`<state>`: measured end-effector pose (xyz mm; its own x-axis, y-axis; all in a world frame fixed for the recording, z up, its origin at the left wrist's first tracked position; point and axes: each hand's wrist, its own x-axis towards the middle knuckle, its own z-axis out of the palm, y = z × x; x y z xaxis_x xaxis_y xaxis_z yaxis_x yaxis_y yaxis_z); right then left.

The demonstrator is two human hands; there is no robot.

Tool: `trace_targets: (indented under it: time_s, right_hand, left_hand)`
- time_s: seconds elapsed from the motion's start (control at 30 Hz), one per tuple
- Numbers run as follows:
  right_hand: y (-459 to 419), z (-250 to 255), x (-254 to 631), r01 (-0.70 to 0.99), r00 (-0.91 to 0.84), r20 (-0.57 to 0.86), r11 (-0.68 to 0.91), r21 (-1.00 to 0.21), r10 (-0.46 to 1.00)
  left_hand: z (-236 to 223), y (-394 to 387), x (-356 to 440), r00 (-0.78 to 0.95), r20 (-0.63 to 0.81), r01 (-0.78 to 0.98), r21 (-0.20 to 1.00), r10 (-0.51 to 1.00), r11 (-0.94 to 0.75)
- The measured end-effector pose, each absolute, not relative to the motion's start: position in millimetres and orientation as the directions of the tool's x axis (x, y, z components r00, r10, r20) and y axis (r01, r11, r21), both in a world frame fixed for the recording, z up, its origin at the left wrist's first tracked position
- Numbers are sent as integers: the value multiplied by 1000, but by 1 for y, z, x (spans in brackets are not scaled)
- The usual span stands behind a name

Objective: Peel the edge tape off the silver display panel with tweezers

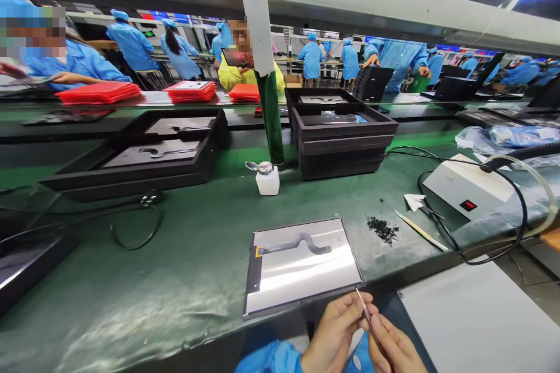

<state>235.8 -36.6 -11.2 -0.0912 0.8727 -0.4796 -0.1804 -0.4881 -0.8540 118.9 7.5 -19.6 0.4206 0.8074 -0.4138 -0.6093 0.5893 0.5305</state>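
My right hand (391,345) is closed round thin metal tweezers (366,313), their pointed tip up by the panel's near right corner. My left hand (336,326) is pinched together at the tweezers' tip; whatever lies between its fingertips is too small to make out. Just beyond both hands an LCD screen panel (301,288) lies flat at the bench edge, silvery back up. A grey flex cable (301,243) curves across it from an orange patch at the left.
A white pump bottle (268,182) with its lid up stands behind the panel. Black scraps (382,229) and a pale pointed stick (420,231) lie right, near a cabled white box (470,183). Black trays (343,148) are stacked at the back; co-workers sit beyond.
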Motion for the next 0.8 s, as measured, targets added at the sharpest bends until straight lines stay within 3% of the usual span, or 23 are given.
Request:
trace_targets:
  time_s: [0.3, 0.47, 0.67, 0.8]
  right_hand:
    - [-36, -13, 235, -126, -40, -418, -420, -899, 908]
    - [-32, -25, 233, -230, -133, -436, -455, -860, 890]
    - [-35, -16, 232, -215, -74, -408, -414, -884, 910]
    - [-34, -5, 235, -244, -137, -448, -468, -849, 884]
  left_hand:
    - [-27, 8, 126, 365, -434, -633, 533, 823, 562]
    - [-22, 9, 116, 447, -426, -588, 523, 787, 617]
    - [-25, 10, 122, 420, -432, -607, 520, 798, 601]
    - [-26, 10, 122, 428, -437, -611, 505, 791, 609]
